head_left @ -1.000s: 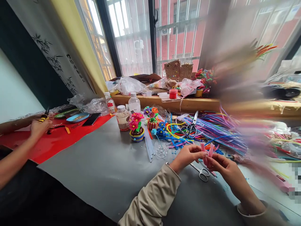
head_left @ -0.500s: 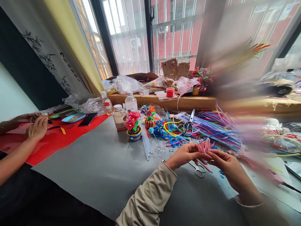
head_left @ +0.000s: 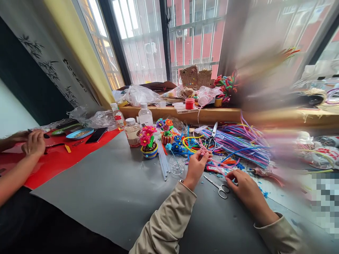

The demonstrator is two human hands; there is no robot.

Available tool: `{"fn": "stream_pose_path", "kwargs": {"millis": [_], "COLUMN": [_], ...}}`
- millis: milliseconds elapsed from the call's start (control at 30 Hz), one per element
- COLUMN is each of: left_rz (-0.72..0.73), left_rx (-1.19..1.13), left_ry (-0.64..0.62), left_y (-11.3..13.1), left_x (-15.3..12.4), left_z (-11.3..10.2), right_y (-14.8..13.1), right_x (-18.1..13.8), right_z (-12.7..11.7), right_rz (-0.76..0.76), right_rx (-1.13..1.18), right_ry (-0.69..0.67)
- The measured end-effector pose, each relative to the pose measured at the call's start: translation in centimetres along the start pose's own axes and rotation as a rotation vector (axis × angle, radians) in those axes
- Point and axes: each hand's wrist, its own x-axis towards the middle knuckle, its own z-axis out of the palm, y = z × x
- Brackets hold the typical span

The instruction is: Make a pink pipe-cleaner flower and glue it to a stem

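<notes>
My left hand [head_left: 196, 167] is closed around a bent, looped pink pipe cleaner [head_left: 203, 151], held over the pile of craft stems. Lower and to the right, my right hand [head_left: 243, 188] has its thumb and fingers pinched at the end of a pink strand that runs toward the left hand. Small silver scissors [head_left: 218, 187] lie on the grey mat between the hands. Just behind are a red-and-white tube [head_left: 215, 169] and blue fuzzy scraps. Larger black-handled scissors [head_left: 214, 132] rest on the heap behind my left hand.
Left of my hands stand a potted pink pipe-cleaner flower [head_left: 149, 141], clear sticks [head_left: 162, 162], a clear dish [head_left: 176, 166] and bottles [head_left: 132, 132]. Bundled pipe cleaners [head_left: 238, 143] lie behind. At far left, another person's hands [head_left: 34, 143] work over a red mat [head_left: 71, 158].
My hands have come apart: the left moved left and up with the pink pipe cleaner, the right moved slightly down. The other person's hands shifted left a little.
</notes>
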Motion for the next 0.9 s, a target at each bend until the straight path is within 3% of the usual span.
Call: {"fn": "stream_pose_path", "kwargs": {"millis": [100, 300, 400, 467, 600, 667, 767, 900], "left_rz": [0.041, -0.047, -0.065, 0.004, 0.385, 0.549, 0.648, 0.734], "left_rx": [0.012, 0.023, 0.005, 0.076, 0.625, 1.001, 1.422, 1.616], "left_ry": [0.026, -0.02, -0.116, -0.151, -0.127, -0.195, -0.281, -0.291], "left_y": [-0.2, -0.6, -0.7, -0.4, 1.0, 1.5, 1.5, 0.4], "left_x": [0.0, -0.1, -0.3, -0.3, 0.3, 0.8, 1.2, 1.1], "left_z": [0.0, 0.0, 0.1, 0.1, 0.3, 0.5, 0.7, 0.5], "right_y": [-0.2, -1.2, -1.9, -2.3, -2.1, -1.6, -0.8, -0.4], "right_x": [0.1, 0.4, 0.5, 0.5, 0.5, 0.5, 0.5, 0.5], "right_z": [-0.9, -2.4, -2.7, -2.9, -3.0, -2.9, -2.6, -2.4], "right_rz": [0.115, 0.387, 0.423, 0.427, 0.459, 0.497, 0.53, 0.496], "right_rx": [0.147, 0.79, 0.867, 0.882, 1.004, 1.086, 1.139, 1.007], "right_ry": [0.036, -0.02, -0.058, -0.089, -0.059, -0.012, 0.055, 0.101]}}
